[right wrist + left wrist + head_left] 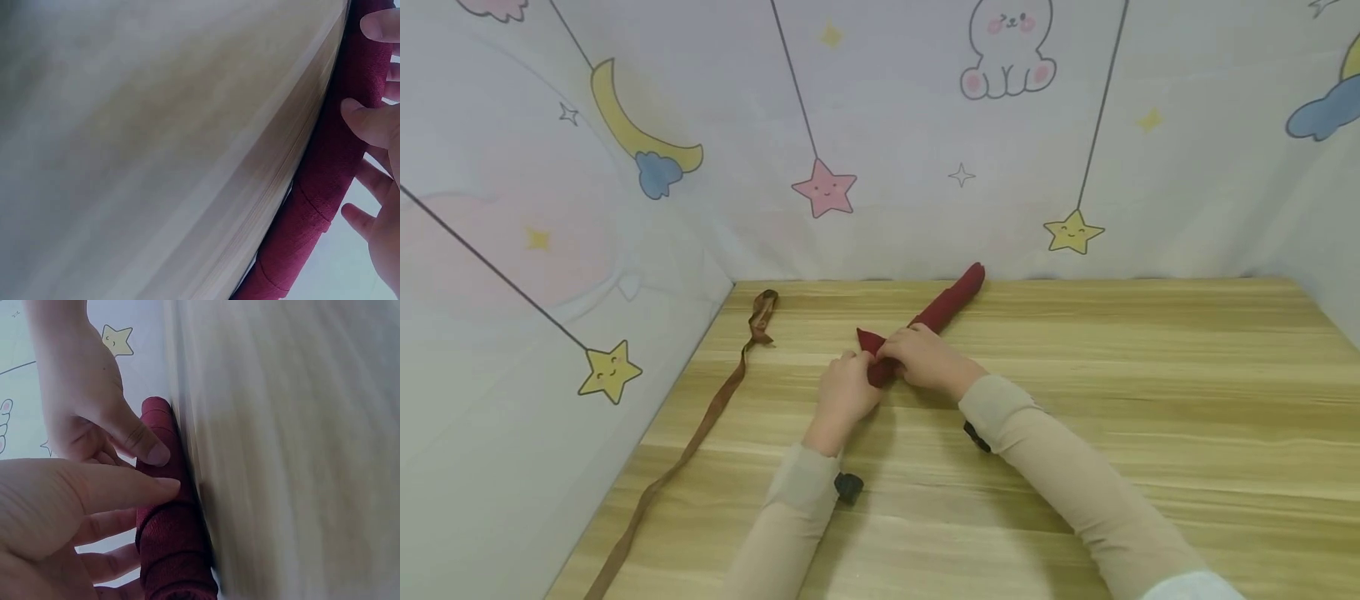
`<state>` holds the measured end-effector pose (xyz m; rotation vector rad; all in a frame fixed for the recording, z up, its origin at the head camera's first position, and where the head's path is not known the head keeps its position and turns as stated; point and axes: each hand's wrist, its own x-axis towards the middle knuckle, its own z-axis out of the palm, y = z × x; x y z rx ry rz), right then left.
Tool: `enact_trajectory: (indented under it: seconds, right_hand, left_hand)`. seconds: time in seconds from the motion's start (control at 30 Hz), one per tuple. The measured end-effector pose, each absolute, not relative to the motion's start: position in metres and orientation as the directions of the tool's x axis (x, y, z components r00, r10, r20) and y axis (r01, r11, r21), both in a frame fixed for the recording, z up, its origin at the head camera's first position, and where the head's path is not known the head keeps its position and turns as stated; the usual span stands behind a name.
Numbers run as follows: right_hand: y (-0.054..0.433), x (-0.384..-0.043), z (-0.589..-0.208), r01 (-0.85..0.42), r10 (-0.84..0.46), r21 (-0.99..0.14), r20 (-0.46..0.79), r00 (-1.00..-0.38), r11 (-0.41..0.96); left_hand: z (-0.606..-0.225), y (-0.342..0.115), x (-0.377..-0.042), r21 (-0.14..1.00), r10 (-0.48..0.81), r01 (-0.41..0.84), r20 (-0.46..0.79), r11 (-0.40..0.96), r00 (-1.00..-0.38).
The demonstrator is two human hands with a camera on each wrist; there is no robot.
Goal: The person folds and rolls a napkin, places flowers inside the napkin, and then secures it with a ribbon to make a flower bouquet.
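A dark red cloth [950,307] is rolled into a long, narrow tube that lies slantwise on the table, its far end close to the back wall. A pointed corner [870,341] of the cloth sticks out beside the hands. My left hand [848,387] holds the near end, thumb on one side and fingers behind. Just further along, my right hand [927,358] grips the roll the same way. In the left wrist view, both thumbs press on the red roll [175,544], whose wrapped layers show as slanting edges. In the right wrist view, the roll runs on past my fingers.
A long brown ribbon [715,408] lies along the table's left side, bunched at its far end. The wood-grain table [1150,375] meets a pale patterned cloth wall [910,225] at the back and left. Small dark devices hang under both wrists.
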<state>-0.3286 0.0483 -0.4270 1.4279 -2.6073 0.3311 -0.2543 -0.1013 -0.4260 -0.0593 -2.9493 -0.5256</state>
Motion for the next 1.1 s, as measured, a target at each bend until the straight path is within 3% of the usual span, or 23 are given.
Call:
enact_trajectory:
  seconds: [0.2,0.67,0.9,1.1]
  right_hand:
    - [0.049,-0.327,-0.425,-0.837,-0.815,-0.122,0.193,-0.547,0.533]
    - [0.055,-0.321,-0.415,-0.803,-0.818,-0.226,0.043,-0.574,0.552]
    - [0.056,-0.316,-0.411,-0.839,-0.84,-0.165,0.089,-0.536,0.518]
    - [0.054,-0.314,-0.414,-0.831,-0.821,-0.115,0.135,-0.555,0.544]
  left_hand:
    - [-0.425,-0.099,-0.252,0.313,0.023,0.071,0.154,0.947,-0.988]
    - [-0.423,-0.102,-0.249,0.467,0.044,0.098,0.126,0.879,-0.991]
    - [-0.424,-0.109,-0.251,0.574,0.065,0.069,0.029,0.816,-0.998]
    - [-0.422,-0.114,-0.255,0.606,0.044,-0.009,-0.074,0.795,-0.996]
